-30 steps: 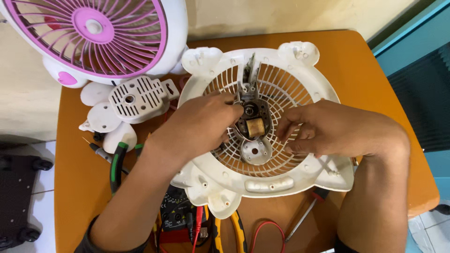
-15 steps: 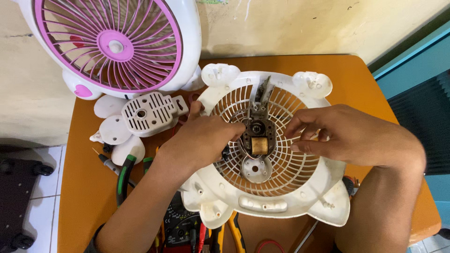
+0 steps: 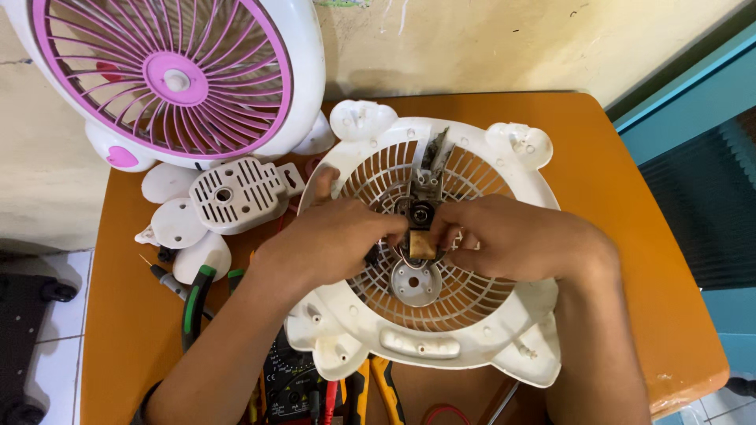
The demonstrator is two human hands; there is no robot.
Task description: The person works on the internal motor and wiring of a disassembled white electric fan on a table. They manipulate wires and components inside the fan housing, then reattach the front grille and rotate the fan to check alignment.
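A white fan housing (image 3: pixel 504 346) with a round grille lies flat on the orange table (image 3: pixel 630 205). At the grille's middle sits a small motor (image 3: pixel 420 228) with a copper-coloured coil and a metal bracket. My left hand (image 3: pixel 335 240) comes in from the left and pinches the motor's left side. From the right, my right hand (image 3: pixel 512 244) grips the motor with its fingertips. A round metal plate (image 3: pixel 415 283) lies on the grille just below the motor.
A pink and white fan front (image 3: pixel 169 79) leans against the wall at back left. A white vented rear cover (image 3: pixel 236 193) and white plastic pieces lie beside it. Green-handled pliers (image 3: pixel 195 303), a multimeter (image 3: pixel 291 386) with leads and yellow-handled tools sit at the table's front edge.
Both hands have closed in on the motor at the grille's centre; the right hand slid left to it. The view shifted, so the housing sits lower in the frame.
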